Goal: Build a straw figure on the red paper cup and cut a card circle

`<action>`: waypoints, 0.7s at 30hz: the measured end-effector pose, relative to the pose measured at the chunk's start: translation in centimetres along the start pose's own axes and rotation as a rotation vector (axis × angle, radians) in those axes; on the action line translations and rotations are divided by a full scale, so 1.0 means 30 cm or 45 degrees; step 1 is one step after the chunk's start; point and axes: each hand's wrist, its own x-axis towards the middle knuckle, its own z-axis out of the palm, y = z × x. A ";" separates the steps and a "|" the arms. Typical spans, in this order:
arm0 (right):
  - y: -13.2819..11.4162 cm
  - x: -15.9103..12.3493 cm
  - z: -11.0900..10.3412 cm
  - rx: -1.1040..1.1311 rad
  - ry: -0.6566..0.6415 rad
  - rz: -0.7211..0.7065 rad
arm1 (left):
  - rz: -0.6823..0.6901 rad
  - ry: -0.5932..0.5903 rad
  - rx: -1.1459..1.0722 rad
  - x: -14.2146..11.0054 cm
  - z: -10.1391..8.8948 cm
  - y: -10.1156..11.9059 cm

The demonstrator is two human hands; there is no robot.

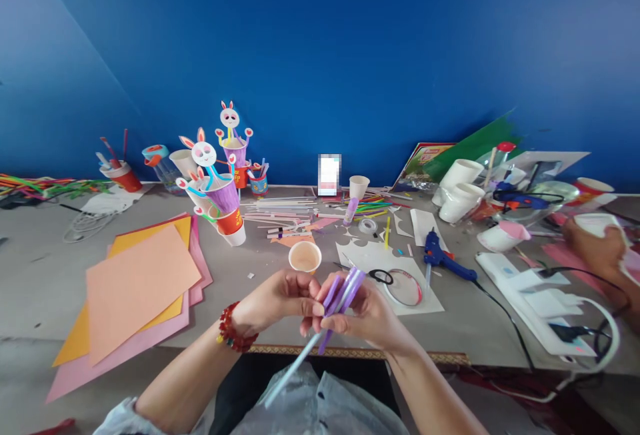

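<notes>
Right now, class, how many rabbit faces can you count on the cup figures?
2: the rear rabbit face, farther back, and the front rabbit face, lower and to the left. Another may be hidden: what look like ears show just below the front one.

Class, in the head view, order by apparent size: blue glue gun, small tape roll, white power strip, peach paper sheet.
1. Peach paper sheet
2. White power strip
3. Blue glue gun
4. Small tape roll
</notes>
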 end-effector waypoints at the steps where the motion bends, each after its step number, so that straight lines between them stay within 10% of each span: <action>1: -0.002 -0.001 0.003 0.012 0.003 -0.041 | 0.024 0.022 -0.006 -0.003 0.004 0.000; 14: 0.030 0.038 -0.021 -0.566 0.535 -0.336 | 0.352 0.385 0.105 0.018 0.005 -0.030; 21: 0.030 0.033 -0.028 -0.819 0.592 -0.450 | 0.492 0.554 0.765 0.010 0.020 -0.038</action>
